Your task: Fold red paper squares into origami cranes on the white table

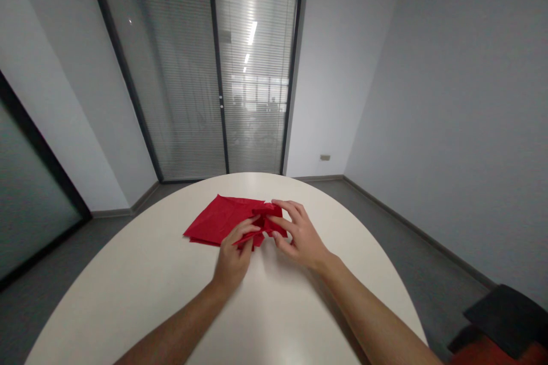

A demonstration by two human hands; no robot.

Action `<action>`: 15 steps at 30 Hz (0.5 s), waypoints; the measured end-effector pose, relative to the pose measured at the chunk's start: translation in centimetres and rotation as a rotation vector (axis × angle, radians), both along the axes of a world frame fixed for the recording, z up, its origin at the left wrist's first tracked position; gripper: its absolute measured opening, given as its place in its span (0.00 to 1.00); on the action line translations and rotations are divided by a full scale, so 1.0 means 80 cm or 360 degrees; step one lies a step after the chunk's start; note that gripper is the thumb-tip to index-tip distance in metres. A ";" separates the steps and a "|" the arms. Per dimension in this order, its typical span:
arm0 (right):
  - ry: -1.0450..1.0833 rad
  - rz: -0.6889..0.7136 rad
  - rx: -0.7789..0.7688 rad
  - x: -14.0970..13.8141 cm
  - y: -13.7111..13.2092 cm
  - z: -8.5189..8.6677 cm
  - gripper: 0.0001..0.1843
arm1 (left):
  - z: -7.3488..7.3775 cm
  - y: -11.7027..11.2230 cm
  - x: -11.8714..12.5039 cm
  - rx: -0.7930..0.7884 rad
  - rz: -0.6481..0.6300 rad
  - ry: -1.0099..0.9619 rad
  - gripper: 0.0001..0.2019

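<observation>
A red bag [220, 218], flat and creased, lies on the white table with its right end raised and opened out. My left hand [234, 254] pinches the near edge of that end between thumb and fingers. On the other side, my right hand [299, 234] has its fingers curled around the right end, gripping a flap of it. A dark gap shows between the raised layers, and what is inside it cannot be made out. Whether the bag is paper or cloth is unclear.
The round white table [141, 291] fills the lower middle. Behind it stand glass panels with blinds [257, 125] in dark frames. A dark chair [509, 316] with red on it is at the lower right. A wall socket [325, 157] sits low on the wall.
</observation>
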State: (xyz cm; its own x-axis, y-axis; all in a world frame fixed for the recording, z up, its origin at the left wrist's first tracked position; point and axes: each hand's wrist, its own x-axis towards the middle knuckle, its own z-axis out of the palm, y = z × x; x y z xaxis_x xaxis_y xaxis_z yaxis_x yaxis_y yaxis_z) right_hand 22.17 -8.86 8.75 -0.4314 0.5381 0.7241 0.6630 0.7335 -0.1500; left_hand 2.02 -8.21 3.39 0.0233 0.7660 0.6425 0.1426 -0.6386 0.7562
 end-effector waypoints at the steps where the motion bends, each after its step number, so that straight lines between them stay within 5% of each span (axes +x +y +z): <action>1: -0.0011 0.0014 0.0006 0.000 0.001 0.000 0.15 | 0.002 0.000 0.000 -0.0019 -0.0003 -0.0029 0.09; 15: 0.0131 -0.0064 -0.0004 -0.002 0.006 -0.010 0.10 | 0.005 -0.001 0.005 -0.0377 0.0181 0.0001 0.16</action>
State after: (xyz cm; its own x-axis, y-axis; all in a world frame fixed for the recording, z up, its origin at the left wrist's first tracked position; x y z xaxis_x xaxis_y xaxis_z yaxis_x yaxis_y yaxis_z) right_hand 21.99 -8.35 7.94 -0.3486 0.5556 0.7548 0.6774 0.7059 -0.2068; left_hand 2.38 -8.30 3.76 -0.0710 0.8928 0.4448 0.2037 -0.4236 0.8827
